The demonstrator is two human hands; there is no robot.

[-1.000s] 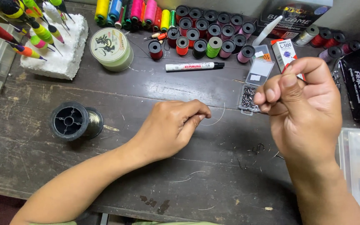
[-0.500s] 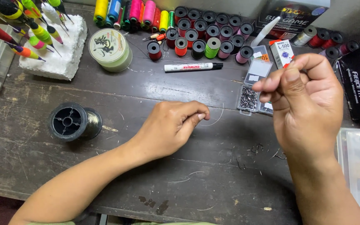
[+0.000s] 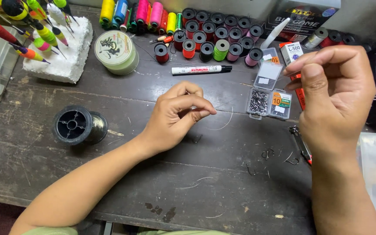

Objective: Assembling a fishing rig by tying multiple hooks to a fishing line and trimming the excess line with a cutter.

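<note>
Left hand (image 3: 175, 115) pinches thin line (image 3: 225, 124); right hand (image 3: 334, 93) pinched shut, contents unclear. One black spool (image 3: 78, 125), one marker (image 3: 201, 69); bare table (image 3: 122, 174) near front edge.

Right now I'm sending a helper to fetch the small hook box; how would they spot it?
Start at the dark wooden table and the row of thread spools along its back. Below the spools' right end, left of the raised right hand, lies the clear hook box, lid open, the only see-through case holding tiny dark hooks.

left hand (image 3: 175, 115): low, fingertips pinched | right hand (image 3: 334, 93): raised, thumb and forefinger pinched
</note>
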